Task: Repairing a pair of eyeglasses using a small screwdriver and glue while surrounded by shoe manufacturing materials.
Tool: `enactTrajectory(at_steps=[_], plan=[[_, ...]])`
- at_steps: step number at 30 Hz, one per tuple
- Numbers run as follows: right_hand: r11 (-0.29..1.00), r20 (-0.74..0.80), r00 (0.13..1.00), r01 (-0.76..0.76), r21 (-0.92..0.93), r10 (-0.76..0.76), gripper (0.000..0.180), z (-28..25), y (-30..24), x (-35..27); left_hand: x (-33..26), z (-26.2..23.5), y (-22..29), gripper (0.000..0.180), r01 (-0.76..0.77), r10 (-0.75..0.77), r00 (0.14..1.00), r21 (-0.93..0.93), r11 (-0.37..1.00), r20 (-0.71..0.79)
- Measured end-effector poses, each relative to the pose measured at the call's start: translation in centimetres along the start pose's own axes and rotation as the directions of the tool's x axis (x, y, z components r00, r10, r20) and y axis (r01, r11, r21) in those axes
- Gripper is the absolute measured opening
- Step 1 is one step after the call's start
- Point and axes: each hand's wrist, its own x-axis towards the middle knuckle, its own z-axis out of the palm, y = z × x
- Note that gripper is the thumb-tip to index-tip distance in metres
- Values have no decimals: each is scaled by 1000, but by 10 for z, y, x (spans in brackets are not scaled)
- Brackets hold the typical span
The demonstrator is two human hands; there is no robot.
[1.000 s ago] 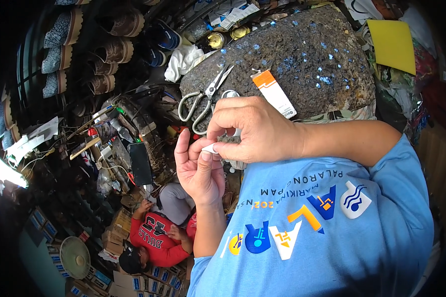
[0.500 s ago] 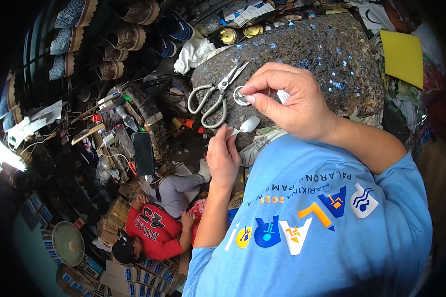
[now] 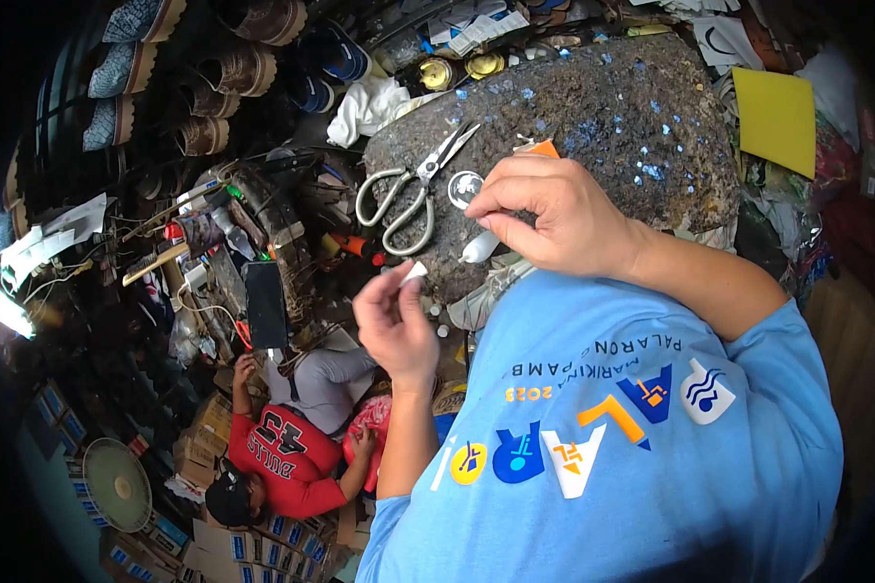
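Note:
My left hand (image 3: 396,325) is raised in front of the stone block, and its fingertips pinch a small white piece (image 3: 414,271). My right hand (image 3: 557,212) rests on the dark speckled stone block (image 3: 642,117). Its thumb and forefinger are pinched at the rim of a small round clear disc (image 3: 464,187). A white tube (image 3: 480,247) pokes out from under that hand at the block's edge. Metal scissors (image 3: 414,190) lie on the block just left of the disc. An orange-tipped box (image 3: 544,148) is mostly hidden behind my right hand.
Shoes (image 3: 238,68) line shelves at the upper left. A cluttered heap of tools with a dark phone (image 3: 264,303) lies left of the block. A yellow sheet (image 3: 774,117) sits at the right. A person in a red shirt (image 3: 287,452) sits below, near stacked boxes and a fan (image 3: 117,483).
My right hand left my left hand and moved up onto the stone block to the round disc. My left hand dropped, then rose again with the white piece in its fingertips.

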Motion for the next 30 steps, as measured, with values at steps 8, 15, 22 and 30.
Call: enactTrajectory(at_steps=[8, 15, 22, 30], plan=[[978, 42, 994, 91, 186, -100, 10, 16, -23, 13, 15, -5, 17, 44, 396, -265, 916, -792, 465, 302], [978, 102, 994, 5, 208, -27, 11, 17, -38, 15, 12, 8, 27, 50, 416, -249, 907, -814, 405, 340], [957, 71, 974, 197, 211, -216, 14, 12, -35, 17, 15, 11, 40, 50, 390, -155, 921, -836, 387, 358], [947, -73, 970, 243, 212, -232, 16, -12, -19, 17, 47, 24, 35, 37, 98, -15, 980, -420, 902, 196]])
